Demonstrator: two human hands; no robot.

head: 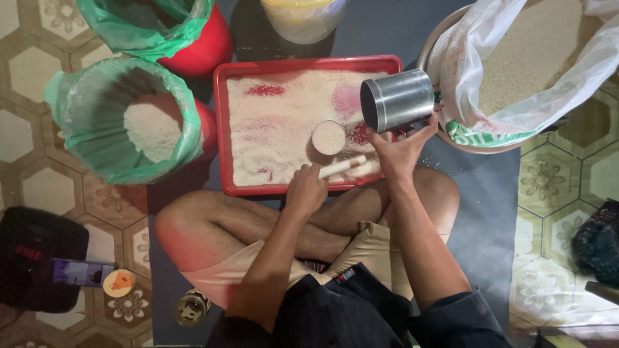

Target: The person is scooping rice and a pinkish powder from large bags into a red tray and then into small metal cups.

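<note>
At the far left a phone (82,272) lies on a black bag (39,258) on the tiled floor (26,71), with a small jar (192,307) near the person's knee. Next come two red buckets lined with green bags: the nearer bucket (129,129) holds a mound of rice, the farther bucket (174,29) sits behind it. In the middle a red tray (222,129) carries a thin, uneven layer of rice (277,129), bare red showing through in patches. The left hand (305,190) has its grip closed on a pale stick (342,167), whose far end lies just beside a small cup (329,137) brimful of rice standing in the tray. The right hand (401,149) grips a steel can (396,100), tipped on its side above the tray's right part, mouth facing left. Judging from this, levelling goes best if the stick is drawn flat across the cup's rim so the surplus falls inside the tray, with the can kept over the tray so stray grains land there. Room is tight: the tray's near rim touches the crossed legs, its right edge is close to a basin (451,138) holding a white sack (516,71) of rice, and a plastic tub (303,19) stands just behind. Open floor lies only farther out.
</note>
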